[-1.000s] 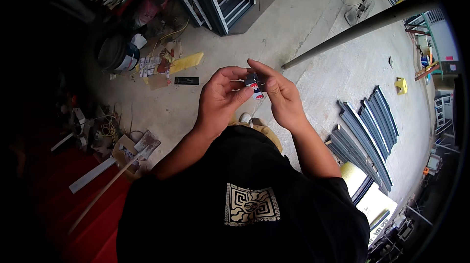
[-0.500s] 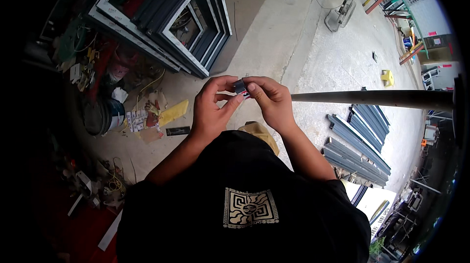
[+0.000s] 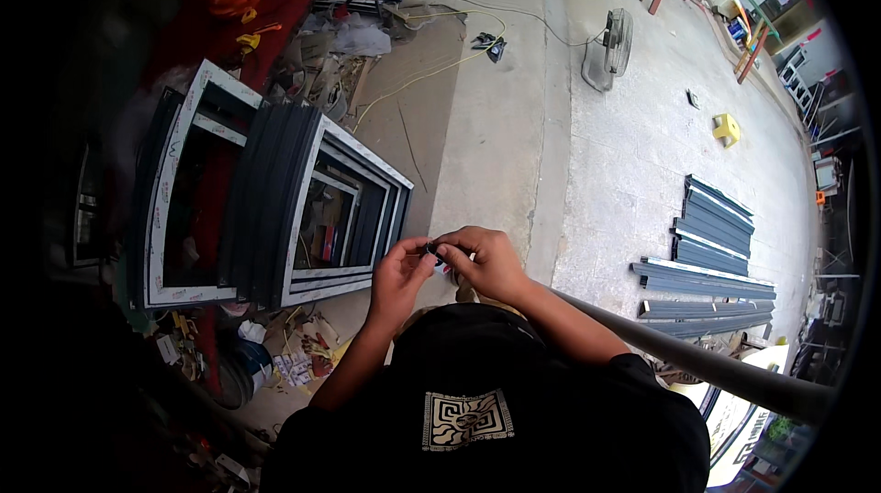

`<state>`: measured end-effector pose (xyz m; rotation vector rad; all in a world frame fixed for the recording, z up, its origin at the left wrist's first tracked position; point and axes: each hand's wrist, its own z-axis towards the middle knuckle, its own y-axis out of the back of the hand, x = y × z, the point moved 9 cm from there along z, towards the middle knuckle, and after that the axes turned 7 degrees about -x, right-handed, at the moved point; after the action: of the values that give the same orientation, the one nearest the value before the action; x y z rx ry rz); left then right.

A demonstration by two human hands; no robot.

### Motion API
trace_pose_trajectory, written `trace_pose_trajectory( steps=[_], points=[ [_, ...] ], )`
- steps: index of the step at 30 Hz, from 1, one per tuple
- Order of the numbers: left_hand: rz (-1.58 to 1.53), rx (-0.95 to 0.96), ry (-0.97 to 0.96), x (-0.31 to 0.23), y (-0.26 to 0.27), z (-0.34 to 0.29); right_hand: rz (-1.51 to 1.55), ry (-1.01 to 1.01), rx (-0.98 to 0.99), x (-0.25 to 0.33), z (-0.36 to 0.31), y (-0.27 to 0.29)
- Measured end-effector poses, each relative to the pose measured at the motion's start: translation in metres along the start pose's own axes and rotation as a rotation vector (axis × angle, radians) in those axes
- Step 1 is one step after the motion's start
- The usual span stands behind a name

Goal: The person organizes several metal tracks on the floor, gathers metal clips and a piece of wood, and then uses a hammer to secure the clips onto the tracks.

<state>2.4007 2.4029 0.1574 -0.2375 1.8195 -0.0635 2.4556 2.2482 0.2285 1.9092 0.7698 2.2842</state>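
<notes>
The view has swung since the earlier picture: the window frames now lie to the left of the grip, and the long grey pole that ran level beside the hands now slants down below the right arm. Both hands stay together in front of the chest as before. The left hand and the right hand pinch one small dark piece between their fingertips, so the grip is clamped on it from both sides. The piece is too small to tell what it is. Far above the grip stands one fan. Up and to the right sits one yellow stool. To the right lies one stack of grey bars on the concrete floor.
</notes>
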Motion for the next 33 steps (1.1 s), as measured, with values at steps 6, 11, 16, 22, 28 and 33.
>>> trace_pose_trajectory(
  steps=[6, 11, 16, 22, 28, 33],
  points=[
    [-0.045, -0.056, -0.039, -0.065, -0.019, 0.147, -0.065, 0.038, 0.07, -0.01, 0.169, 0.065],
    [-0.107, -0.06, 0.011, -0.084, -0.032, 0.259, -0.138, 0.134, 0.183, -0.027, 0.284, 0.085],
    [-0.042, 0.179, 0.038, -0.078, -0.086, 0.41, -0.151, -0.046, 0.066, -0.107, 0.393, 0.132],
    [0.137, 0.347, -0.154, -0.194, -0.153, 0.61, -0.13, -0.152, -0.176, -0.137, 0.551, 0.231],
    [0.292, 0.427, -0.15, -0.254, -0.19, 0.745, -0.163, -0.067, -0.305, -0.156, 0.674, 0.278],
    [0.269, 0.428, -0.075, -0.217, -0.2, 0.866, -0.218, 0.04, -0.211, -0.186, 0.791, 0.299]
  ],
)
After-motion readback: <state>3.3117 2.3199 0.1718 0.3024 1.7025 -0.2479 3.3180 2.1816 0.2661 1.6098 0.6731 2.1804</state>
